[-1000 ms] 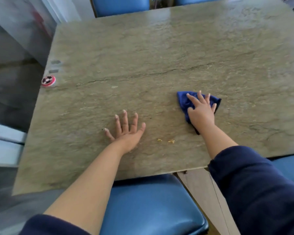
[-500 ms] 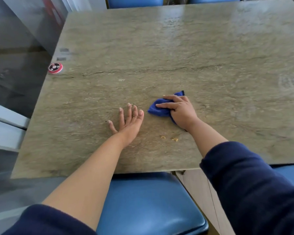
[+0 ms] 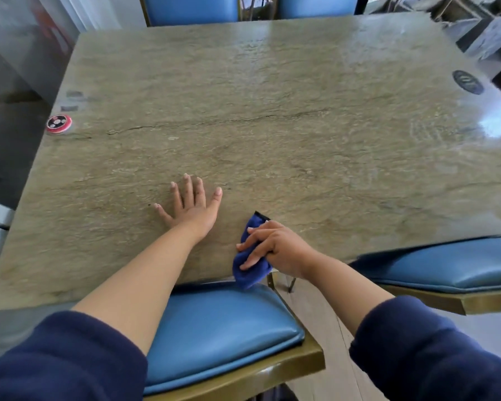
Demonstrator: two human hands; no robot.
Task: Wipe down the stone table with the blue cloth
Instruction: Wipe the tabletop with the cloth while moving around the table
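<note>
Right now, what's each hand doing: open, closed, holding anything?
Left hand: open, flat on the stone table, holding nothing.
Right hand: closed on the blue cloth at the table's near edge.

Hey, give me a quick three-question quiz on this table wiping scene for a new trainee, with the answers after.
1. True or false: the left hand lies flat and open on the stone table.
2. Which hand grips the blue cloth? A) left B) right C) both
3. Fill in: the cloth hangs over the table's ____ edge, above a blue chair seat.

Key
1. True: palm down, fingers spread, holding nothing.
2. B: the right hand is closed on the cloth.
3. Near: the edge closest to the person.
</note>
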